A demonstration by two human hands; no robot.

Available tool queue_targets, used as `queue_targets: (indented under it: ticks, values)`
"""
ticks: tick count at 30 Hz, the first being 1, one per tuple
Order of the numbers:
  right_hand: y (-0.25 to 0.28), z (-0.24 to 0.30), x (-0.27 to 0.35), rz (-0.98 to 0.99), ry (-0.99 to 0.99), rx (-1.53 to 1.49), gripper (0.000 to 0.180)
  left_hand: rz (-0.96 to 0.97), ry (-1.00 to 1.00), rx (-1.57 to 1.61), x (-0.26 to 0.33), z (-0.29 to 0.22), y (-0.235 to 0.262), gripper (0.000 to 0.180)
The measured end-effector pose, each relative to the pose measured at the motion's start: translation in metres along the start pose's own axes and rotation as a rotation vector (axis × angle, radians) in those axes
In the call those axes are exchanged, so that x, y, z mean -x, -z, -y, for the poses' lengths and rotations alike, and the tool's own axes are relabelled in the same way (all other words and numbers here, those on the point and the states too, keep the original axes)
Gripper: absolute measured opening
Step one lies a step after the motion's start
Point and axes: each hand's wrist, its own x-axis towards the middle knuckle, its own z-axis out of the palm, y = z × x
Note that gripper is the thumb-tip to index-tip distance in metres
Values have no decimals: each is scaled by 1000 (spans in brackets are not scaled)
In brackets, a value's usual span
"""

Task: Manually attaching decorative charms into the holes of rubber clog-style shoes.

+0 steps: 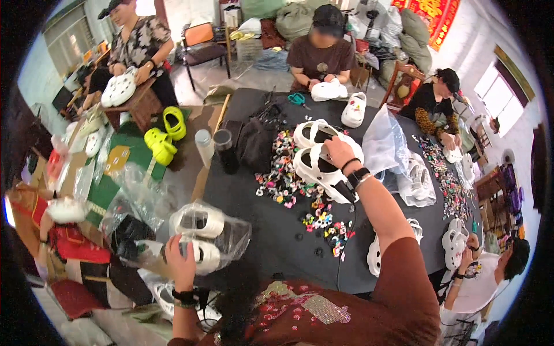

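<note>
Over the middle of the black table, my right hand (pixel 340 153) closes on a white clog (pixel 317 167) with a strap, its fingertips partly hidden at the foot opening. Another white clog (pixel 314 134) lies right behind it. My left hand (pixel 181 262) is at the table's near left edge, thumb and fingers apart. It rests against a pair of white clogs (pixel 199 222) in a clear plastic bag (pixel 235 230); whether it touches the bag or a shoe I cannot tell. Colourful small shoe charms (pixel 283 187) are heaped beside and under the clogs my right hand works at.
A black tumbler (pixel 225 151), a clear bottle (pixel 204 147) and a black bag (pixel 254 144) stand at the left. Bagged white clogs (pixel 416 181) lie to the right. Yellow-green clogs (pixel 161 145) sit beyond the table's left edge. Several people handle white clogs around me.
</note>
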Motion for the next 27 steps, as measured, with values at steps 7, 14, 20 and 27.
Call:
queue_targets:
  ticks: [7,14,20,27]
  values:
    - [-50,-64,-63,-3,-268,36,16,12,40,-52,-1,-6,-10,38]
    - [-116,-89,-30,7,-161,-83,18,54,-39,-92,-10,-12,-18,38]
    - [-22,-28,60,-253,-187,-466,28,63,-105,-51,-6,-39,-11,36]
    - [30,-95,251,-73,-474,-72,10,99,-338,-129,-3,-59,-12,33]
